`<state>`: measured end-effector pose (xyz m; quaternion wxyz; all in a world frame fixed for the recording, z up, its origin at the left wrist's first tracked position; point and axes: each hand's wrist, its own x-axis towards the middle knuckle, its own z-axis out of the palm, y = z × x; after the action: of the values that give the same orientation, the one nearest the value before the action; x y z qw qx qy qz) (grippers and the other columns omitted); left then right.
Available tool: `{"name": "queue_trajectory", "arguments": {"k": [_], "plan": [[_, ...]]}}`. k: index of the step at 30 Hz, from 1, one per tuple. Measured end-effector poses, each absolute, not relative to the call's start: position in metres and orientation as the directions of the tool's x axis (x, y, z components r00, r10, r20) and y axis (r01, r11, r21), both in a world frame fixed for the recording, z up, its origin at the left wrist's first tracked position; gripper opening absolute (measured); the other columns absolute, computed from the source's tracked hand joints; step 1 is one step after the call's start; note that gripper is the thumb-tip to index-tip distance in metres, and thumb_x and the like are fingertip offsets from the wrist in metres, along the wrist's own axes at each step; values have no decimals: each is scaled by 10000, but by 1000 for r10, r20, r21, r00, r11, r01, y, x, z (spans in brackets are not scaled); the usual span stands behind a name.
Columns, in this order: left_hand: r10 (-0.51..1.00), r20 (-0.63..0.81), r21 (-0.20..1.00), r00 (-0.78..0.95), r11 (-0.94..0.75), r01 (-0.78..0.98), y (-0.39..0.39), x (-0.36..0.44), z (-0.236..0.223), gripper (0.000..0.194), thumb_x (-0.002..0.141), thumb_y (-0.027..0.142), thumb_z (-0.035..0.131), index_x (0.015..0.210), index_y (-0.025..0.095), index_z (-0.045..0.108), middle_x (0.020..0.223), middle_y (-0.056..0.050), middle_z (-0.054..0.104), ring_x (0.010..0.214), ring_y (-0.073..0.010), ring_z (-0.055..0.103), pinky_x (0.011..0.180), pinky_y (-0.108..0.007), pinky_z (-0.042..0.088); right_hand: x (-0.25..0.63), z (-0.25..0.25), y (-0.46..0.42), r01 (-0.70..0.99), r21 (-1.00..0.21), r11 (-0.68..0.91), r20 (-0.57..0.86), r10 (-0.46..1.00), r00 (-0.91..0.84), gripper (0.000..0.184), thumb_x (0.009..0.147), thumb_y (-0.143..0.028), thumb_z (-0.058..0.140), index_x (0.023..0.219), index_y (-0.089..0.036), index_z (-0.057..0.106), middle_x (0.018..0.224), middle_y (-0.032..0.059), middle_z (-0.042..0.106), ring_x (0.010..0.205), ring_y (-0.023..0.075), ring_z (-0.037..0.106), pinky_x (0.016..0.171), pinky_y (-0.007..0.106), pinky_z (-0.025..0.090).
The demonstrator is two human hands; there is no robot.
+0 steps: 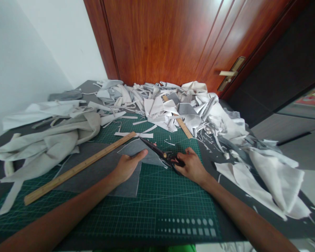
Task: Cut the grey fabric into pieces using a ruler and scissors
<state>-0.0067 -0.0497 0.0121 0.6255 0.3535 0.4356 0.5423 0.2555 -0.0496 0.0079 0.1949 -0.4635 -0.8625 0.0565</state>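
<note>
Left hand: flat on grey fabric, fingers together
Right hand: clamped on black scissors — blades in the fabric's edge
Green cutting mat: printed grid, circle and square gauges

The fingers of the right hand cover the handles of the black scissors, so their grip on the bows cannot be told. Left of that grip, the left hand hides part of the grey fabric. Beyond it, fabric scraps bury a wooden strip. Below, the bottom edge cuts off a green item; far right, a colourful picture.
</note>
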Motion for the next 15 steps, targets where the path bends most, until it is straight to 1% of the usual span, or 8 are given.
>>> {"name": "queue_trajectory", "arguments": {"k": [3,9,12,15], "plan": [[989,-143,908,39,147,-392,-50,-5,15,506,557,509,953,890,155,811,1007,-111,810,1122,-361,705,1129,-555,452,255,8,-50,784,-279,554,276,829,-487,218,859,-279,674,695,-241,536,603,10,583,702,212,452,727,341,342],[984,-176,899,27,172,-402,-49,-6,14,520,522,514,964,876,165,813,993,-97,813,1122,-368,703,1147,-573,429,255,7,-51,780,-297,551,288,831,-477,211,856,-282,682,705,-238,541,631,12,600,699,206,464,703,333,331],[990,-122,889,67,139,-436,-50,-5,21,442,566,465,953,864,173,807,962,-81,814,1108,-363,712,1113,-552,473,255,6,-50,768,-323,554,304,829,-470,199,846,-275,672,703,-238,538,620,4,597,687,201,471,705,335,323],[991,-56,878,119,106,-467,-49,-4,27,383,623,427,918,898,191,794,968,-74,812,1095,-363,719,1019,-530,552,254,5,-51,745,-361,560,339,823,-455,177,817,-268,659,696,-231,535,603,-18,591,629,171,461,762,350,326]]}}
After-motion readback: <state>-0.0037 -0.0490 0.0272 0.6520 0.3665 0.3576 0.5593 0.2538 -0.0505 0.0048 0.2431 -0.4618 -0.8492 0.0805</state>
